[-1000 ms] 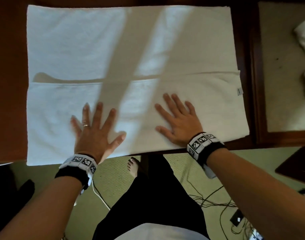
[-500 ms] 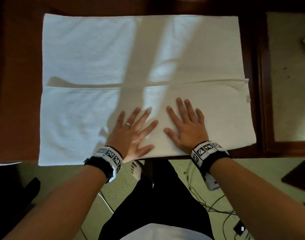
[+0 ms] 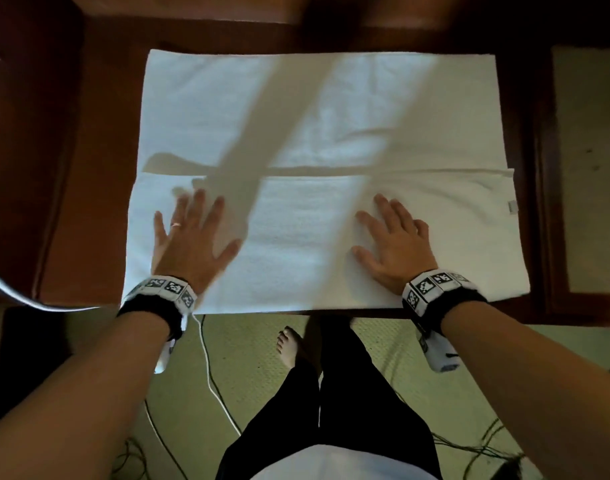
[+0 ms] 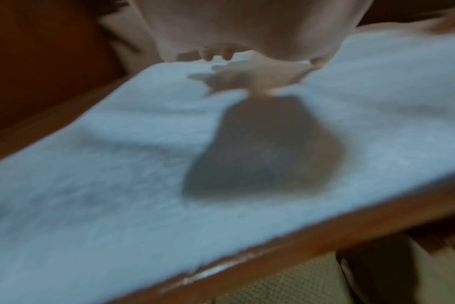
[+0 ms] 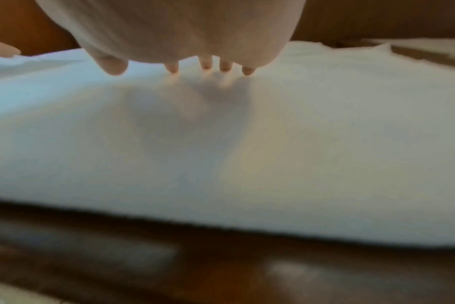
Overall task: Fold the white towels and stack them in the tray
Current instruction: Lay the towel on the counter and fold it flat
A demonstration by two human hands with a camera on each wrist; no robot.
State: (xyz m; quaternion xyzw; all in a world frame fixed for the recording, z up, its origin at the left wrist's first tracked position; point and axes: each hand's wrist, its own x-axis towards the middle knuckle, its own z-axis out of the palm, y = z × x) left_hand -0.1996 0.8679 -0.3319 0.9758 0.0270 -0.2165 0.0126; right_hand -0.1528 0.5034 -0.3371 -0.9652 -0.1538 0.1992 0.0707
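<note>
Both hands are lying flat with fingers splayed, pressing down and gripping nothing: left hand [image 3: 189, 247] at 9 o'clock on the folded near flap, right hand [image 3: 393, 244] at 3 o'clock on it. The white towel [image 3: 317, 112] is lying spread on the dark wood counter [image 3: 99, 174], near half doubled over, fold edge running across the middle. The tray [image 3: 591, 168], my guess for the framed beige surface, is sitting at 3 o'clock, apart from the towel.

Risks, as I'm judging them:
- Near edge is sitting right at the counter lip at 6 o'clock; palms dragging toward the body could be pulling the cloth off onto the floor.
- Flap's right end is overshooting the lower layer at 3 o'clock, so the next fold is likely going skewed.
- A ripple is showing on the far layer; folding over it is trapping a crease.
- Left hand is looking blurred, so contact there is uncertain.
</note>
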